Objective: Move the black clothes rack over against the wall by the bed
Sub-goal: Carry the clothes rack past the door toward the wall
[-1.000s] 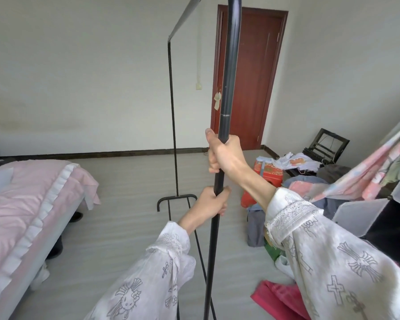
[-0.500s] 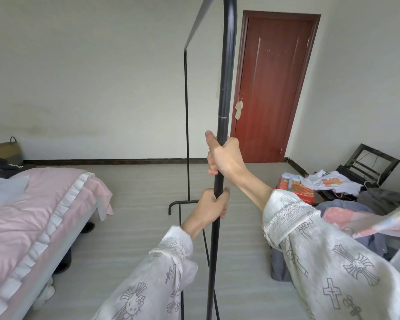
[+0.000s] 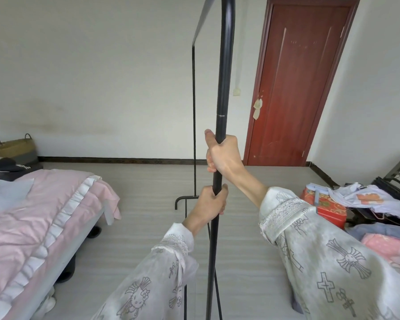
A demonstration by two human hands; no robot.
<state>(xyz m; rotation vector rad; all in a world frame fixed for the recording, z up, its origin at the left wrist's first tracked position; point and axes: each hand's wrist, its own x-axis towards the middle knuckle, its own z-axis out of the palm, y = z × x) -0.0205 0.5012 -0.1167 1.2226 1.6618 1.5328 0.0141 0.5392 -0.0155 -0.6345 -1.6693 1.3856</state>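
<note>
Here, grip: both hands are wrapped tight round the near upright of the black clothes rack (image 3: 222, 88), fingers closed fully on the tube.
Right hand (image 3: 223, 154): the upper hold, thumb pointing up along the pole, just below a pale joint ring.
Left hand (image 3: 211, 203): the lower hold, close beneath the right, knuckles toward the bed.
Rack position: out in the open floor (image 3: 148, 181) in the middle of the room, well apart from the far wall (image 3: 102, 77); its far upright and curved foot stand ahead, the top rail running up out of view.
Surroundings: pink bed (image 3: 32, 215) on the left, red door (image 3: 303, 84) to the right, a heap of clothes (image 3: 367, 199) on the right floor.
Handling, as I judge it: thin hollow tube, empty of clothes, so probably light and stiff but tall and inclined to sway or tip.
Where to hold: the upright at about this height seems sound, with the hands spaced apart for steering.
Risk: the feet may catch on the bed.
</note>
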